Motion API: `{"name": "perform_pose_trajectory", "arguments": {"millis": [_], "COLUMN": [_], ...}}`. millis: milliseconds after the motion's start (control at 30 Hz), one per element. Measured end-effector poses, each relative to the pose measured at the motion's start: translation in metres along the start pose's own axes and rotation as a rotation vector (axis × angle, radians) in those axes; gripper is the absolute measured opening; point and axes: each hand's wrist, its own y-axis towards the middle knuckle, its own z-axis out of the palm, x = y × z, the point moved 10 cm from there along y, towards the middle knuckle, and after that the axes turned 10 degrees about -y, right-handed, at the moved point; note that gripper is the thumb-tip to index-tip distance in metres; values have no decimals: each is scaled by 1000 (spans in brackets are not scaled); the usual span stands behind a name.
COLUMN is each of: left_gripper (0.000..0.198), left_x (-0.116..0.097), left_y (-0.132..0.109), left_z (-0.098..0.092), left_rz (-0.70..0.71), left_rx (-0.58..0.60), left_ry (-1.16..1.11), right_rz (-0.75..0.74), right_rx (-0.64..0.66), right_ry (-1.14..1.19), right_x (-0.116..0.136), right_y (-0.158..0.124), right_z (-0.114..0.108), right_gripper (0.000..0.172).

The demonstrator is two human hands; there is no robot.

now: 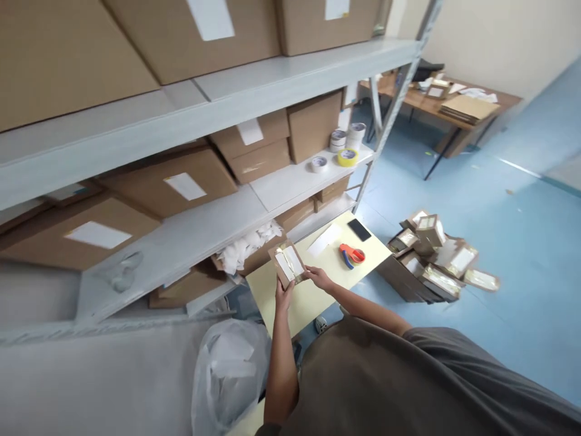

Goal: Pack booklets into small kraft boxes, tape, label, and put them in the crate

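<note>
A small cardboard box (pixel 287 263) with a white label and shiny tape on it is held up over the pale yellow table (pixel 303 306). My left hand (pixel 284 295) grips its lower edge. At the box's right side, my right hand (pixel 319 277) has its fingers closed on the corner. On the table to the right lie an orange and blue tape dispenser (pixel 352 255), a black phone (pixel 359 229) and a white sheet of paper (pixel 324 238).
A grey metal shelf (pixel 313 192) with large cartons (pixel 181 181) and tape rolls (pixel 347 158) rises beyond the table. Small taped boxes (pixel 439 281) heap over a big carton on the floor at right. A clear plastic bag (pixel 229 369) stands at lower left; a brown desk (pixel 508 97) is farther back.
</note>
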Motion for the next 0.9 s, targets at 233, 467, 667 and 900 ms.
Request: {"name": "perform_pose_trajectory", "arguments": {"millis": [233, 467, 667, 900], "left_gripper": [93, 93, 89, 79], "left_x": [-59, -63, -7, 63], "left_y": [14, -22, -78, -127], "left_z": [147, 373, 561, 741], "left_rz": [192, 217, 212, 130], "left_rx": [342, 721, 912, 1092], "left_ry": [336, 264, 427, 483], "right_rz": [-25, -5, 144, 299], "right_rx": [-347, -795, -1074, -1208], "right_ry": [80, 115, 160, 131], "right_x": [21, -6, -78, -146], "right_y": [-31, -115, -202, -270], "right_z": [-132, -309, -454, -605], "right_gripper": [58, 51, 51, 51]}}
